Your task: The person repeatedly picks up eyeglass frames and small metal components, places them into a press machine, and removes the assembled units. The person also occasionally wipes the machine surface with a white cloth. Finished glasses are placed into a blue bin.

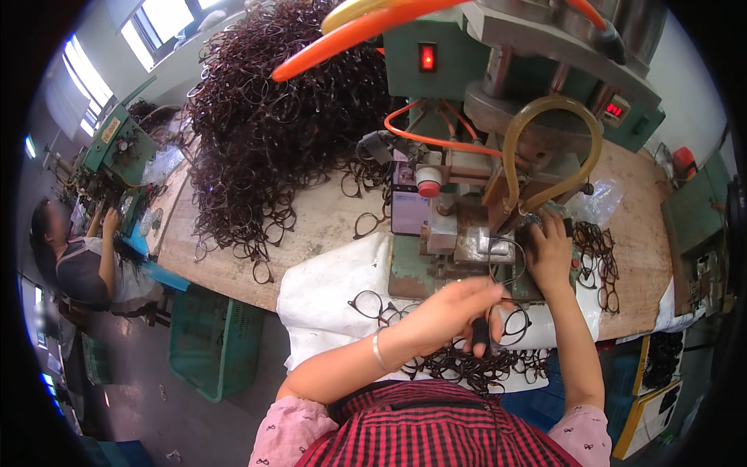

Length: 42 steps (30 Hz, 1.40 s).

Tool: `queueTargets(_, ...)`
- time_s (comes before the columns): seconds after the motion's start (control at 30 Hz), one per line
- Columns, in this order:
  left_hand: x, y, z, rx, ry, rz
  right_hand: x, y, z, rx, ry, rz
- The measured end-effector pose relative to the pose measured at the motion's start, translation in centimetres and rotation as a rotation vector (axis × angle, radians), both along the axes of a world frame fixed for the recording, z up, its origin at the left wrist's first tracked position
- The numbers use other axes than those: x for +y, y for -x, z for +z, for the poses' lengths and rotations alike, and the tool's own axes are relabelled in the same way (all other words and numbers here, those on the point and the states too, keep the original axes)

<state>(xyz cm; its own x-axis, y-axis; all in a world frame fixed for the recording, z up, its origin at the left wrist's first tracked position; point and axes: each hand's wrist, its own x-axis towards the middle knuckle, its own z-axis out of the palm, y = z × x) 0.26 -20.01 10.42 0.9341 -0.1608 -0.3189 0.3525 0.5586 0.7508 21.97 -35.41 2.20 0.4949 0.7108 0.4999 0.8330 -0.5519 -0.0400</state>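
Observation:
My left hand is closed on a dark-rimmed eyeglass frame, in front of the machine. One round rim stands up toward the machine; the other hangs beside my fingers. Below those fingers shows a short black piece whose kind I cannot make out. At the right side of the green bench machine, my right hand curls its fingers over a dark part by the fixture; what they grip is hidden. The machine's metal clamp block lies just left of that hand.
A tall heap of brown eyeglass frames covers the back left of the wooden table. More frames lie at right and on white cloth before me. Hoses loop overhead. A green basket and another person are left.

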Motion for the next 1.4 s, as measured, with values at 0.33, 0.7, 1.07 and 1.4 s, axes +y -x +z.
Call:
queueTargets(0.33, 15.3, 0.5, -9.4, -0.159, -1.390, 0.934, -1.3, 2.6, 2.3, 0.502, -0.628, -0.141)
queueTargets(0.7, 21.7, 3.8, -14.7, 0.057, -1.828, 0.590, -6.1, 5.1, 1.8, 0.668, -0.571, -0.138)
queueTargets(1.07, 20.1, 3.0, -12.2, 0.115, -2.282, 0.279, 4.4, 6.9, 7.9, 1.012, -0.830, 0.215)
queueTargets(1.4, 6.6, -0.5, 5.3, -1.056, -1.136, 0.993, 4.9, 8.5, 9.0, 1.390, -0.971, 0.292)
